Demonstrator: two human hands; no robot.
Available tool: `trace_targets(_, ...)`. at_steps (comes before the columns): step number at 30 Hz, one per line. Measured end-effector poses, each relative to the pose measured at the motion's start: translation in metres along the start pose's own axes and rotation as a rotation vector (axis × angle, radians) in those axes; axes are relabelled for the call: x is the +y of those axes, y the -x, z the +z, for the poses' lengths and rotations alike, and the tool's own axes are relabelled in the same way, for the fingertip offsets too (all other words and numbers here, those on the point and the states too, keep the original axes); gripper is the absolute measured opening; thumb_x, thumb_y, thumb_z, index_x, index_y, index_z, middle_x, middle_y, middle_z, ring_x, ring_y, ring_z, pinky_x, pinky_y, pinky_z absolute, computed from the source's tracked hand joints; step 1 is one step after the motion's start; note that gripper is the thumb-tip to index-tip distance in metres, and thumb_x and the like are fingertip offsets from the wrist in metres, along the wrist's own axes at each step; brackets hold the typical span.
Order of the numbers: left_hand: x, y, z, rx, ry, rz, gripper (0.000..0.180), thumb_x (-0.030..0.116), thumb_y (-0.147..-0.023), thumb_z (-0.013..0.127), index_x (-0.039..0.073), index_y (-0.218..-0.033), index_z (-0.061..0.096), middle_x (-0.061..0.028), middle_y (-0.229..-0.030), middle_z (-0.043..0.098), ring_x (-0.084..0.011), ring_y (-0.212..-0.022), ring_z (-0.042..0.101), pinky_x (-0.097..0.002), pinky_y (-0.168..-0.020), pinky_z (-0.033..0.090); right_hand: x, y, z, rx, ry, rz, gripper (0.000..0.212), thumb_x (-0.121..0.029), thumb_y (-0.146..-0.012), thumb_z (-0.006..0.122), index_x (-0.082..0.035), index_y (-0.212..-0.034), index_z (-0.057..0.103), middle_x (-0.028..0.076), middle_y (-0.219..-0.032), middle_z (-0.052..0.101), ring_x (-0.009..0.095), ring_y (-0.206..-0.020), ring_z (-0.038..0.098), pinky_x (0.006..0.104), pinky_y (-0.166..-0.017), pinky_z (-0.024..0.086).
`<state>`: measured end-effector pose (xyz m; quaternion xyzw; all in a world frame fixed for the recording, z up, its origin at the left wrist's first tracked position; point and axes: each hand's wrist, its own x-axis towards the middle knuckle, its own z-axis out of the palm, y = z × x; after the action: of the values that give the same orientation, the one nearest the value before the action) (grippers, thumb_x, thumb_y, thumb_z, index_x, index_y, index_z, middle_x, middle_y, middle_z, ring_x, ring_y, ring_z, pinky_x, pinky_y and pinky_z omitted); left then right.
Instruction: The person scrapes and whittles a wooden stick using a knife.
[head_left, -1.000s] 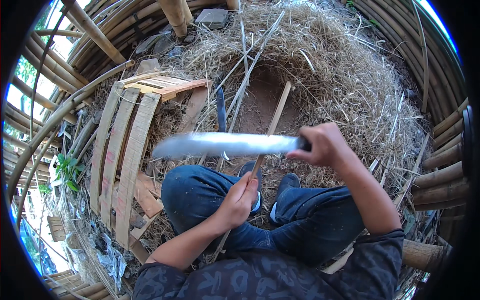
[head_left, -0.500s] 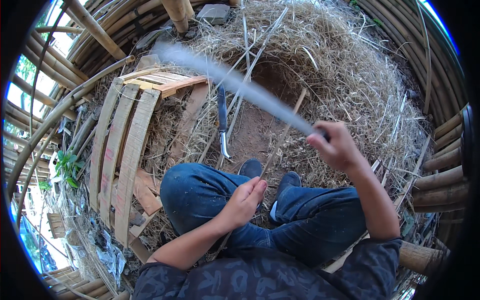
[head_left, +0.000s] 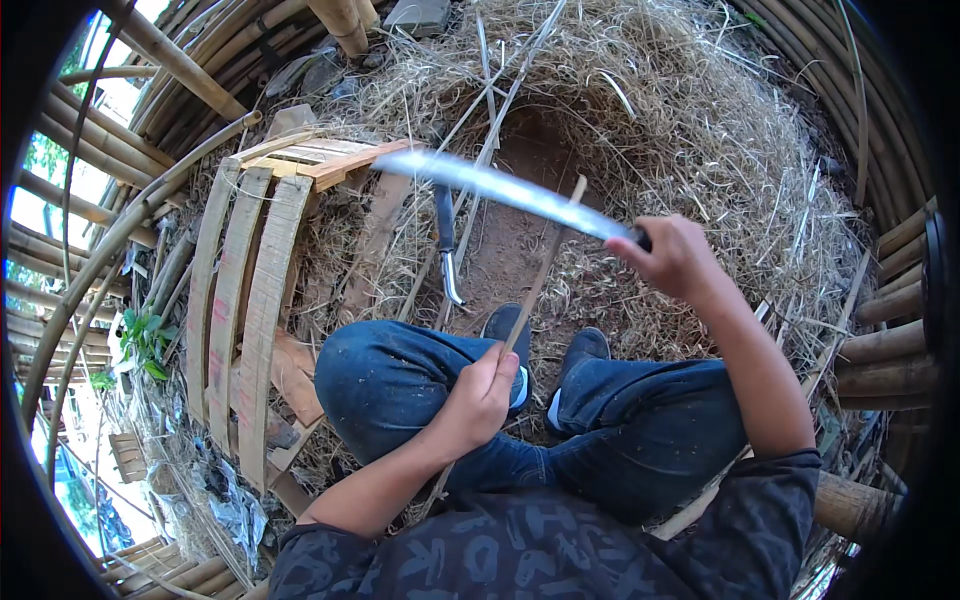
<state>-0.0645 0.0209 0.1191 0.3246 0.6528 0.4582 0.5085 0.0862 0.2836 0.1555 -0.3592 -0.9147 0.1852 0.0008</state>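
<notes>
Left hand point(head_left: 482, 398) and right hand point(head_left: 672, 257) at work over straw point(head_left: 690, 150): the left fingers wrap around a stick point(head_left: 535, 285) slanting up past the feet, while the right fingers close round a machete point(head_left: 503, 189), its length blurred across the stick's upper end; contact cannot be told. Good work here would seem to need a firm lower hold and short, controlled strokes angled away from the left hand and legs point(head_left: 385, 385). At left, a slatted wooden crate point(head_left: 228, 300) leans open-gapped; its contents cannot be made out.
</notes>
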Motion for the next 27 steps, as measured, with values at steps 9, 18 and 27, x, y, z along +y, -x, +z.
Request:
trace_targets(9,0.003,-0.004,0.005,-0.150,0.232,-0.018,0.025,0.026,-0.106,0.036,0.010,-0.088,0.043,0.0067,-0.067,0.031,-0.0026,-0.054,0.026,-0.0204,-0.048,0.021,-0.017,0.020,-0.008,-0.042,-0.358,-0.008,0.066,-0.062,-0.085,0.058,0.001,-0.070,0.063,0.017,-0.054,0.057,0.034,-0.052,0.060,0.0416,-0.055,0.048)
trace_targets(18,0.008,-0.003,0.001,-0.135,0.460,-0.250,0.030,0.036,-0.105,0.034,0.013,-0.089,0.043,0.0064,-0.065,0.030,-0.0030,-0.049,0.025,-0.0207,-0.042,0.019,-0.057,0.020,0.014,-0.278,-0.057,-0.361,0.073,-0.073,-0.079,0.055,-0.001,-0.070,0.065,0.021,-0.062,0.061,0.040,-0.064,0.064,0.0460,-0.063,0.052)
trace_targets(27,0.018,-0.004,0.001,-0.212,0.618,-0.326,0.032,0.039,-0.103,0.037,0.014,-0.083,0.041,0.0062,-0.059,0.028,-0.0037,-0.045,0.025,-0.0206,-0.038,0.020,-0.060,0.023,0.012,-0.209,-0.169,-0.402,0.071,-0.070,-0.077,0.061,0.000,-0.067,0.064,0.022,-0.060,0.060,0.041,-0.062,0.063,0.0453,-0.060,0.051)
